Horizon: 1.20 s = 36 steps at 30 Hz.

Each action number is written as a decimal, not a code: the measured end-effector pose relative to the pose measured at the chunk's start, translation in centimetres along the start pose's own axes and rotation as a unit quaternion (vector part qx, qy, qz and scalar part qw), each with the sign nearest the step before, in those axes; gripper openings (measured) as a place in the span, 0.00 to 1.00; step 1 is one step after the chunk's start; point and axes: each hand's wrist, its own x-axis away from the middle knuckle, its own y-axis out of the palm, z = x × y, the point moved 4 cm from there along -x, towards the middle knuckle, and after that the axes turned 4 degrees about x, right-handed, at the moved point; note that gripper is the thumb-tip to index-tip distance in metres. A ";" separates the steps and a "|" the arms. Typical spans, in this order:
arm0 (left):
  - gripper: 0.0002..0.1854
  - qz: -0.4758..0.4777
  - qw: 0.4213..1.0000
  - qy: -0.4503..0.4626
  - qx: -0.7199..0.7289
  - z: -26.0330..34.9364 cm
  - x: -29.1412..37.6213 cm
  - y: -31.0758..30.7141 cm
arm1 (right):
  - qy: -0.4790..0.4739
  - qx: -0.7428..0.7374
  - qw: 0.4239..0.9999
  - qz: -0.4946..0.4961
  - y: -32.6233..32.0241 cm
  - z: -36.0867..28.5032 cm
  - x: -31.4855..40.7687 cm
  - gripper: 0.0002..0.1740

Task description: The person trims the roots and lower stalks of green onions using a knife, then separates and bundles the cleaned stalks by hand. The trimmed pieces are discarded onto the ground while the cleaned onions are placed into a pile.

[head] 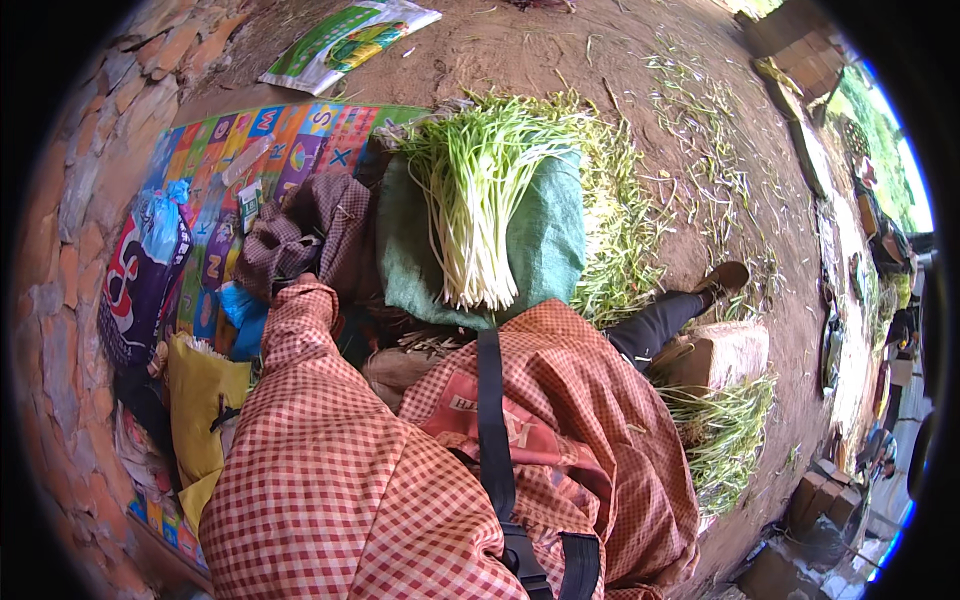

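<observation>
A large bunch of thin leafy greens with white stem ends (480, 210), like garlic chives, lies in front of me on a green woven sack (551, 217). My left arm reaches forward in a red checked sleeve (300, 330). Just a sliver of my left hand (307, 278) shows past the cuff, beside a bunched purple checked cloth (337, 206); its fingers are hidden, and whether it grips the cloth I cannot tell. My right hand is out of view. Below the sack, a checked garment (555, 367) with a black strap (493, 420) covers my front.
Loose greens and trimmings (619, 225) lie right of the sack. A trousered leg (660, 322) stretches out by a wooden block (720, 352). Leftward are a colourful letter mat (214, 176), a yellow bag (206, 405), a dark printed bag (142, 292) and a stone-and-brick wall (67, 300).
</observation>
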 end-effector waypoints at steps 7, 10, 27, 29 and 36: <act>0.27 0.276 0.791 0.071 0.541 8.2 -6.8 -17.5 | 0.000 -0.040 0.999 0.009 -0.5 1.4 0.2 0.26; 0.24 0.246 0.605 0.168 0.738 18.5 -5.8 -28.5 | 0.039 -0.069 0.997 0.013 -0.1 2.0 0.3 0.26; 0.08 -0.127 0.285 0.611 0.728 53.0 34.6 -33.3 | 0.080 -0.144 0.982 0.090 -0.8 2.4 4.0 0.18; 0.11 -0.152 0.351 0.575 0.723 52.7 35.3 -30.1 | 0.064 -0.103 0.989 0.086 -1.4 2.0 4.3 0.18; 0.11 -0.487 0.380 0.643 0.453 43.5 43.4 -13.0 | 0.007 -0.239 0.965 0.107 -1.9 -4.5 2.1 0.20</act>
